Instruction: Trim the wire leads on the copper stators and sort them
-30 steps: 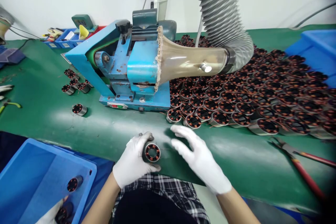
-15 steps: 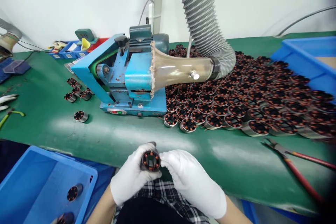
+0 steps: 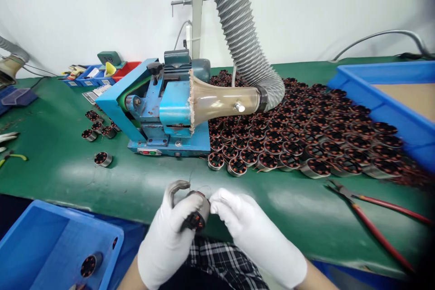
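The metal cylinder (image 3: 203, 210), with dark insides and copper windings at its end, is held tilted above the front edge of the green table (image 3: 136, 190), in front of the blue machine (image 3: 176, 109). The left hand (image 3: 166, 235), in a white glove, is curled around it, thumb across its side, well closed. The right hand (image 3: 249, 231), also gloved, has its fingers pinched together just beside the cylinder's right side; thin wires stick up near there, but whether it grips one cannot be told.

To the machine's right stand many similar cylinders (image 3: 285, 145), packed close, with a blue tray (image 3: 380, 104) beyond them and red-handled cutters (image 3: 347, 193) in front. A small cluster (image 3: 98, 127) of cylinders and a lone one (image 3: 103, 159) sit to its left. A clear funnel (image 3: 220, 99) joins its right side to a grey hose (image 3: 243, 31). Front-left of it, a blue bin (image 3: 64, 244) holds another cylinder (image 3: 91, 265).
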The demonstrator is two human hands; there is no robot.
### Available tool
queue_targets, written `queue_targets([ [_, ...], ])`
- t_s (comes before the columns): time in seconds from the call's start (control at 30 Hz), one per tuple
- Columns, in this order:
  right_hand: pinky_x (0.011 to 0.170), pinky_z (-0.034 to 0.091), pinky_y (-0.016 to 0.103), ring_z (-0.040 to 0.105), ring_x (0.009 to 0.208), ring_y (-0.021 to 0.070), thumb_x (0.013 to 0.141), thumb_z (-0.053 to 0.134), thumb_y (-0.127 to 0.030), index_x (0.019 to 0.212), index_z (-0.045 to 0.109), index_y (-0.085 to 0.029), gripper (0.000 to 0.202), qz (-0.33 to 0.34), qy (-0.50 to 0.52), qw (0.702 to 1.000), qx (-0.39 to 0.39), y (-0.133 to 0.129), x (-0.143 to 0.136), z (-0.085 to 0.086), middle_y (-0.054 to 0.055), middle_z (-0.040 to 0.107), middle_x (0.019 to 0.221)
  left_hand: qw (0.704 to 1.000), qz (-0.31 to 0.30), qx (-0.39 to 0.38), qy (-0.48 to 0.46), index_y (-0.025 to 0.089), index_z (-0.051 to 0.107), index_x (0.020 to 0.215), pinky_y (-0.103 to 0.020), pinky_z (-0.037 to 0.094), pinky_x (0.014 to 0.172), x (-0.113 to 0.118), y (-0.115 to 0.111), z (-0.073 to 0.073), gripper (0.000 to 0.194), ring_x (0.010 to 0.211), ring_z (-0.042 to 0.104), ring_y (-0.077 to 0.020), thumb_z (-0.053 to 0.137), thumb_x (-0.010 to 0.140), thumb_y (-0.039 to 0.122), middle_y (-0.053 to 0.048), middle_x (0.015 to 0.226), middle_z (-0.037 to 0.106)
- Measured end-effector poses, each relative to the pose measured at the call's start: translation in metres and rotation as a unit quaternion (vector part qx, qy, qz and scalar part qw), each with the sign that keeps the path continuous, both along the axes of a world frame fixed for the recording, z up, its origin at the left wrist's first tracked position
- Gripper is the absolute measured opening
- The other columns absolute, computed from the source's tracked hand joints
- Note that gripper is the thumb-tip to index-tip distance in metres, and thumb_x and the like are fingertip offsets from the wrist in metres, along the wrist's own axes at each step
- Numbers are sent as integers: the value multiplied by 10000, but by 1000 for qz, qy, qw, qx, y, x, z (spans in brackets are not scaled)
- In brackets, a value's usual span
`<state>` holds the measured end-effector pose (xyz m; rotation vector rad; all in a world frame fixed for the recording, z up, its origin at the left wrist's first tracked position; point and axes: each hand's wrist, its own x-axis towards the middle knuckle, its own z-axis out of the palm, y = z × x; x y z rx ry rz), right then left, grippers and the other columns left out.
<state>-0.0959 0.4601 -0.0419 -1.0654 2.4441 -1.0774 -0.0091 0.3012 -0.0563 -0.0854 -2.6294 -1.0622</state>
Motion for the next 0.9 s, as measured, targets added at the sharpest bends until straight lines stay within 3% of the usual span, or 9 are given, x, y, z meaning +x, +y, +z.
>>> queue_targets([
  [0.07,528,362,273,478,539,155,894,312,-170,752,514,-192,247,-21,92,995,45,1,6,0,3,521,612,998,7,62,-16,272,486,1046,-384,432,941,1,4,-2,365,1193,401,-232,516,752,58,-64,1118,476],
  [0.17,549,363,287,495,570,163,889,277,-139,785,538,-184,284,-19,152,988,28,2,10,3,36,569,699,991,52,120,-11,252,488,1031,-408,419,952,3,6,-3,356,1146,445,-240,582,721,107,-65,1104,488],
  [0.3,526,377,237,454,552,129,876,322,-179,664,443,-200,246,-17,-41,997,-56,1,3,5,-5,505,628,993,17,112,-32,269,453,1174,-410,381,991,-2,0,-2,548,1171,434,-243,619,686,82,-78,1210,457],
  [0.4,478,361,209,394,513,112,866,357,-228,622,362,-208,246,-8,-181,979,-96,1,-1,3,-35,412,563,963,-78,248,-75,288,493,1126,-345,461,906,-10,-7,0,464,1069,531,-205,603,719,96,-48,1159,531],
  [0.47,488,351,214,381,518,112,878,351,-239,625,369,-206,255,-9,-167,983,-82,0,-2,1,-35,409,570,938,-129,311,-86,269,565,1006,-339,477,883,-13,-10,2,298,1002,568,-196,587,746,125,-30,1041,594],
  [0.57,528,346,228,410,546,119,892,344,-217,641,420,-200,263,-13,-67,997,-24,0,0,-2,-24,462,600,958,-126,252,-49,250,603,877,-359,442,930,-12,-11,4,164,954,579,-184,582,770,127,-16,894,610],
  [0.63,524,341,224,422,538,117,901,338,-197,649,437,-199,271,-14,-17,1000,0,1,0,-4,-26,476,596,988,-59,146,-7,252,565,1029,-377,424,950,-9,-9,3,326,1061,525,-212,621,738,116,-55,1036,567],
  [0.73,508,333,218,442,527,116,915,316,-190,668,453,-199,282,6,49,999,20,1,1,-7,-23,500,606,1000,0,24,8,250,475,1172,-385,441,924,-6,-6,-1,532,1153,447,-247,644,694,90,-106,1201,444],
  [0.9,525,325,256,477,502,142,883,297,-137,746,515,-179,261,-39,169,980,101,-5,10,-13,10,523,582,995,-2,99,-23,228,521,936,-338,473,845,-8,2,-9,295,999,524,-190,577,708,48,-51,1033,509],
])
